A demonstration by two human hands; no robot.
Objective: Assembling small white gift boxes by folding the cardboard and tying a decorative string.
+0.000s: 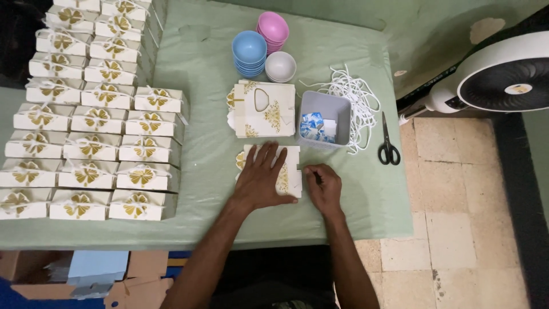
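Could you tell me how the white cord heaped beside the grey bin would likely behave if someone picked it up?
The white cord lies in loose tangled loops, so it is probably floppy and would likely come up as a clump. It looks thin, so probably very light; a push would likely only drag it across the green cloth.

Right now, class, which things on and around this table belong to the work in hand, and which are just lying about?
In hand:
left hand pressing the flat card box blank
right hand at its edge
stack of blanks
finished boxes
white cord
scissors
grey tub

Lying about:
bowls
fan
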